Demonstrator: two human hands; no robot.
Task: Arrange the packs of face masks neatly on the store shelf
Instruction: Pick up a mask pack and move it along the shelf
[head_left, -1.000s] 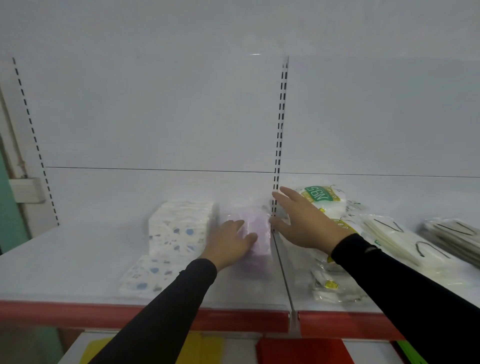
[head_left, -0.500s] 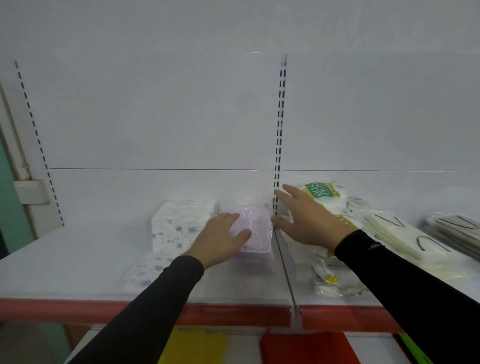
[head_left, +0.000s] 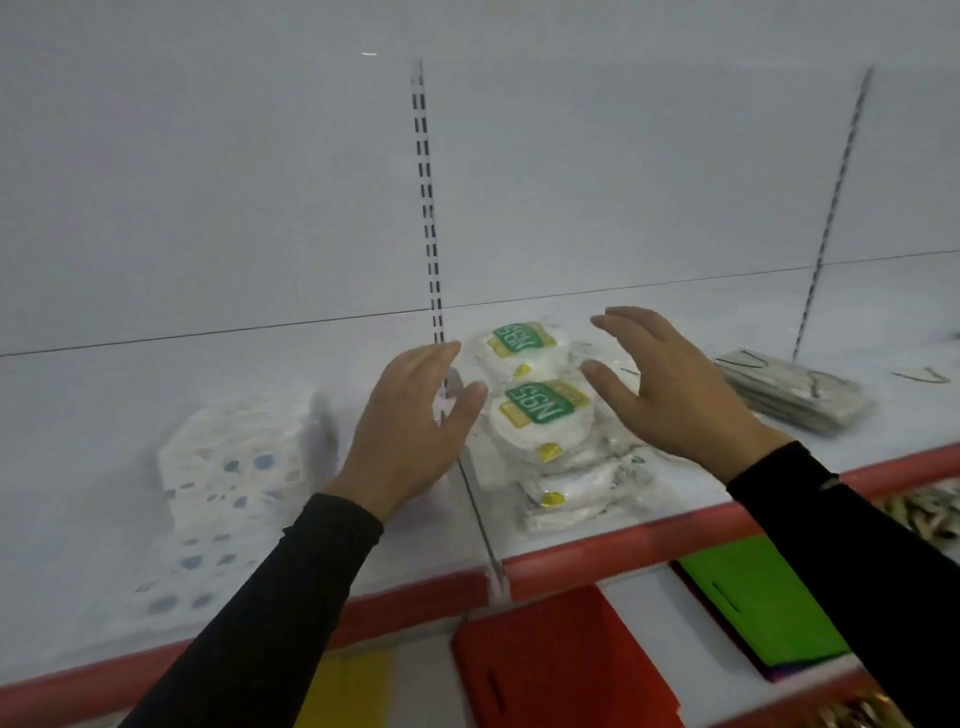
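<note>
The N95 packs (head_left: 540, 410) lie in a front-to-back row on the shelf (head_left: 597, 535) between both empty, spread grips: left hand (head_left: 410, 436) and right hand (head_left: 670, 395) seemingly equally near.

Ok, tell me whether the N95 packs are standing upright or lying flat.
Lying flat. The N95 packs lie with green labels facing up, overlapped in a loose row on the shelf, between the open left hand and right hand.
</note>
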